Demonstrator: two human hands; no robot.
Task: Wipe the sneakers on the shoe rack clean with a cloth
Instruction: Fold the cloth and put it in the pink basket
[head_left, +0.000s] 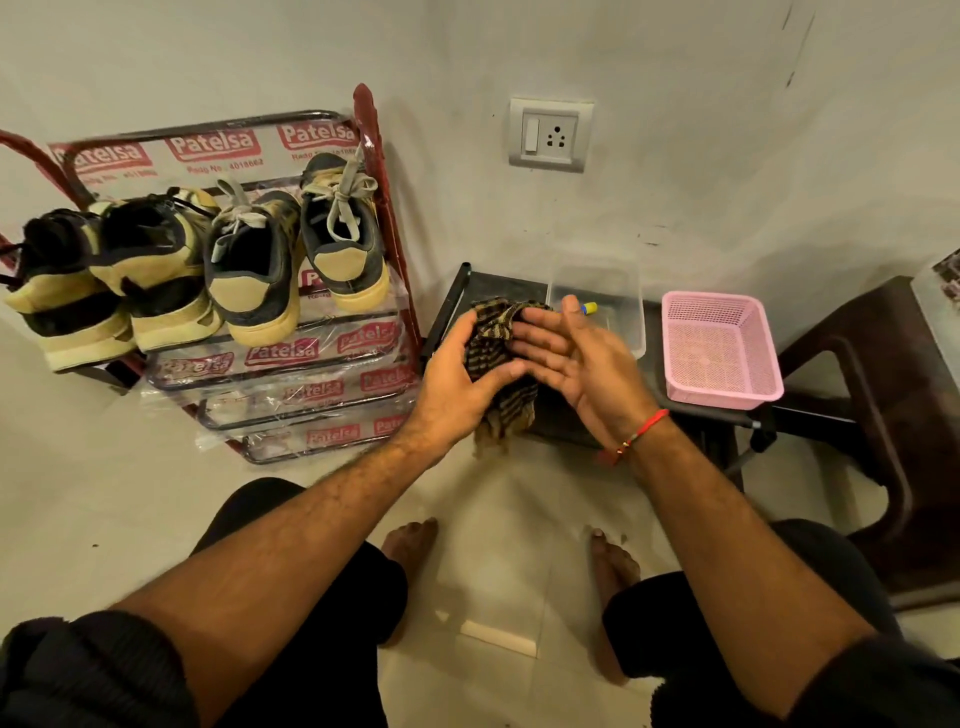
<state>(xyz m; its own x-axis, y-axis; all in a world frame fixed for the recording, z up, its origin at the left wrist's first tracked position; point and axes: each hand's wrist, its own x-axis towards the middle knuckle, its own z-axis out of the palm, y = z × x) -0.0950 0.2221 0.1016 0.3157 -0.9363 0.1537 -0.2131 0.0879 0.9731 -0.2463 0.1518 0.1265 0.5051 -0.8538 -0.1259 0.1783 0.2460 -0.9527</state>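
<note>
The person sits facing the corner, bare feet on the tiled floor, with the cloth (497, 358) gathered between both hands. The left hand (462, 382) has a closed grip around the bunched, brown-and-black striped fabric, thumb across the front. The right hand (569, 356) lies flat and open against the cloth's other side, fingers straight, pressing rather than clasping. The loose, frayed end hangs below the hands, above the edge of the low dark worktop (498, 283).

This looks like the readying step: folding the cloth into a pad. It would go better if the dangling tail were tucked in so it does not drag over the laces, and if a clean, flat face were turned outward before reaching left.

The sneakers (260, 265) stand well apart from the hands, four of them side by side on the top tier of the red shoe rack (387, 228), heels toward the room, toes tipped up against the back. They are dark with tan heel patches and pale cream soles; the two on the right have grey-white laces. The soles look dull and yellowed, likely where wiping matters most.
</note>
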